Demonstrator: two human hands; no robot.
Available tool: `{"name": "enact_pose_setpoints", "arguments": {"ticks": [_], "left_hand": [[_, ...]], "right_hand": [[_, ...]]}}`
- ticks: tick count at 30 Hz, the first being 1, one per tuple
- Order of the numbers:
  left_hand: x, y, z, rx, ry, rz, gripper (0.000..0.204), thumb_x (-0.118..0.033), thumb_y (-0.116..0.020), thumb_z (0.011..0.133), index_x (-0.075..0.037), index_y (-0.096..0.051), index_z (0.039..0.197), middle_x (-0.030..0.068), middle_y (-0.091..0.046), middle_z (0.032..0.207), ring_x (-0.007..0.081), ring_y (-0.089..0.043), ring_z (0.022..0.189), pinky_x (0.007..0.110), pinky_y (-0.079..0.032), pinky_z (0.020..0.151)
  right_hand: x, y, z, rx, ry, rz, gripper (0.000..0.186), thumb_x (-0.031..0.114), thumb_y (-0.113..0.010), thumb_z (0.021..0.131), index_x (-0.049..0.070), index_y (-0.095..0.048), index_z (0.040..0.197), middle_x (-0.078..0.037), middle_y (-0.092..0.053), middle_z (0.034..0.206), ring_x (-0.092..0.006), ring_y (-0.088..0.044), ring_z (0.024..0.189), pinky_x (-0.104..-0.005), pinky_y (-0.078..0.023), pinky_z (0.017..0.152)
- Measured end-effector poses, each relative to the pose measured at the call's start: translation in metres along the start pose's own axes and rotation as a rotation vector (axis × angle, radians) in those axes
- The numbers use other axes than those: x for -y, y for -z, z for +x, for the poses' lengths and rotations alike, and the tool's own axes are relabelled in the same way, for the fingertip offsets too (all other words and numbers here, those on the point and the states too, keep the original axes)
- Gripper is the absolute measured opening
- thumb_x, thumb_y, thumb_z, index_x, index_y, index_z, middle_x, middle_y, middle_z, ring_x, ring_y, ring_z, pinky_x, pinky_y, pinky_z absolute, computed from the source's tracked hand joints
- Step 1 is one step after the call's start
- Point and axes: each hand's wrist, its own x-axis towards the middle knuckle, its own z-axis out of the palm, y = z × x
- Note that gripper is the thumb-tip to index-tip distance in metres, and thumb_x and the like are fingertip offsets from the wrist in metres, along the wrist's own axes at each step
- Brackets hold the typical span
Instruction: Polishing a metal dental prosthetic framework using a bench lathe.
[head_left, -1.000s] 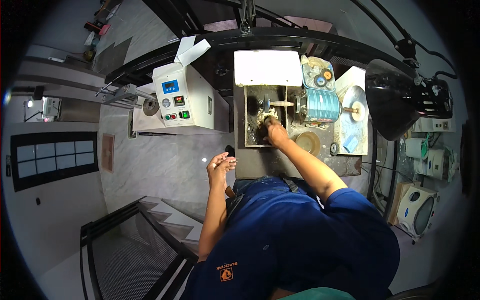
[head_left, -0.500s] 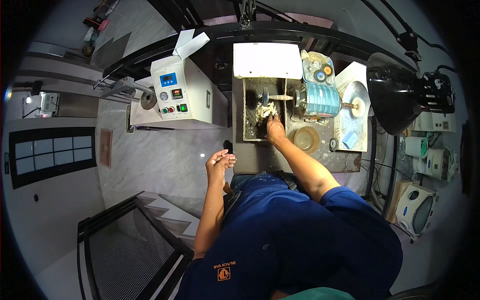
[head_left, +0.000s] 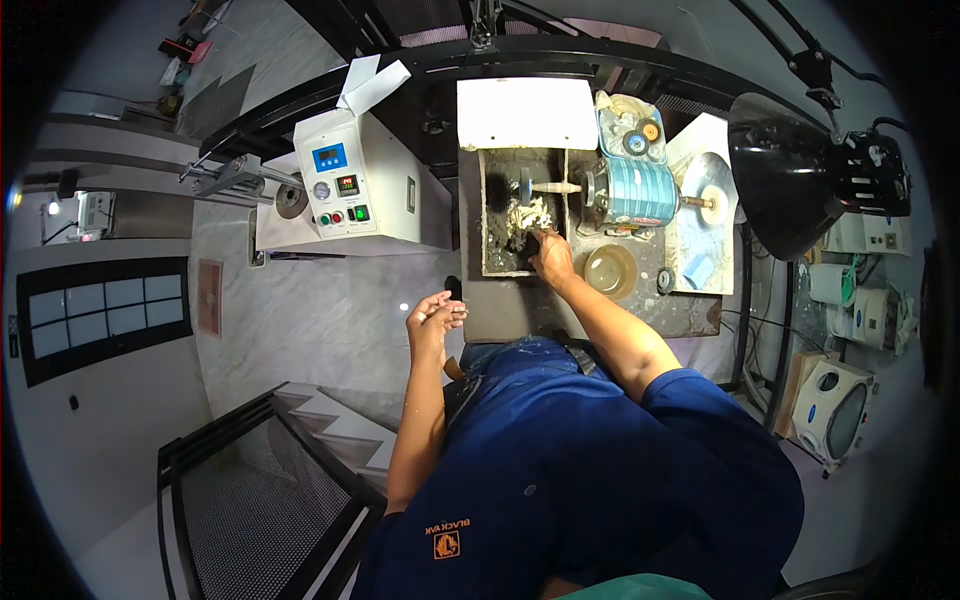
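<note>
My right hand reaches over the near wall of an open box-shaped tray. Its fingers close at the edge of a pale, lumpy wet mass, which looks like paste; the fingertips are partly hidden there. Just above the mass, a dark wheel sits on the tapered spindle of a blue motor. My left hand hangs in the air off the bench's left edge, fingers curled toward the thumb. Whatever it pinches, if anything, is too small to name.
A yellowish bowl stands right of my right hand, with a small dark wheel beyond. A black lamp hangs over the bench's right side. A white machine with a control panel stands at left. A mesh-sided railing is lower left.
The pale mass looks more spread out toward the near right of the tray, by my right fingers. My right hand has shifted only slightly. My left hand stays nearly in place.
</note>
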Motion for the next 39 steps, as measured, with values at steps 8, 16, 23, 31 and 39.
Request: {"name": "enact_pose_setpoints", "arguments": {"ticks": [8, 16, 23, 31, 39], "left_hand": [[0.003, 0.001, 0.005, 0.017, -0.013, -0.020, 0.029, -0.003, -0.056, 0.084, 0.004, -0.054, 0.112, 0.0191, -0.066, 0.092, 0.0226, -0.066, 0.074, 0.031, -0.053, 0.066], [-0.001, 0.000, -0.002, -0.007, 0.001, -0.009, 0.032, -0.002, -0.056, 0.082, 0.004, -0.054, 0.113, 0.0189, -0.066, 0.091, 0.0222, -0.066, 0.074, 0.030, -0.054, 0.066], [0.005, 0.001, -0.001, -0.012, -0.009, -0.007, 0.030, -0.003, -0.056, 0.083, 0.004, -0.055, 0.112, 0.0192, -0.066, 0.092, 0.0225, -0.066, 0.074, 0.031, -0.054, 0.066], [0.008, -0.003, 0.007, 0.030, -0.011, 0.003, 0.028, -0.002, -0.055, 0.084, 0.004, -0.055, 0.111, 0.0191, -0.066, 0.092, 0.0226, -0.067, 0.074, 0.030, -0.054, 0.065], [0.011, -0.002, 0.001, 0.015, -0.003, -0.016, 0.028, -0.002, -0.056, 0.083, 0.004, -0.055, 0.111, 0.0186, -0.066, 0.092, 0.0224, -0.067, 0.073, 0.030, -0.054, 0.065]], "right_hand": [[0.011, -0.001, 0.004, 0.010, 0.228, 0.212, 0.063, 0.005, -0.077, 0.065, 0.002, -0.054, 0.123, -0.022, -0.051, 0.127, -0.0384, -0.050, 0.116, -0.0397, -0.043, 0.098], [0.003, -0.017, 0.028, 0.243, 0.382, -0.204, 0.037, 0.015, -0.063, 0.080, 0.006, -0.059, 0.116, -0.015, -0.058, 0.116, -0.0351, -0.056, 0.106, -0.0406, -0.048, 0.088], [-0.001, -0.007, 0.025, -0.005, 0.319, -0.318, 0.029, 0.012, -0.057, 0.081, 0.000, -0.059, 0.107, -0.020, -0.059, 0.111, -0.0354, -0.054, 0.109, -0.0403, -0.046, 0.092], [-0.018, -0.022, 0.027, 0.191, 0.328, -0.320, 0.029, 0.018, -0.058, 0.079, 0.001, -0.064, 0.102, -0.024, -0.062, 0.100, -0.0368, -0.063, 0.090, -0.0394, -0.050, 0.083], [-0.001, 0.015, 0.051, 0.244, 0.237, 0.072, 0.061, 0.015, -0.080, 0.059, 0.006, -0.061, 0.116, -0.022, -0.064, 0.104, -0.0344, -0.063, 0.098, -0.0370, -0.050, 0.087]]}}
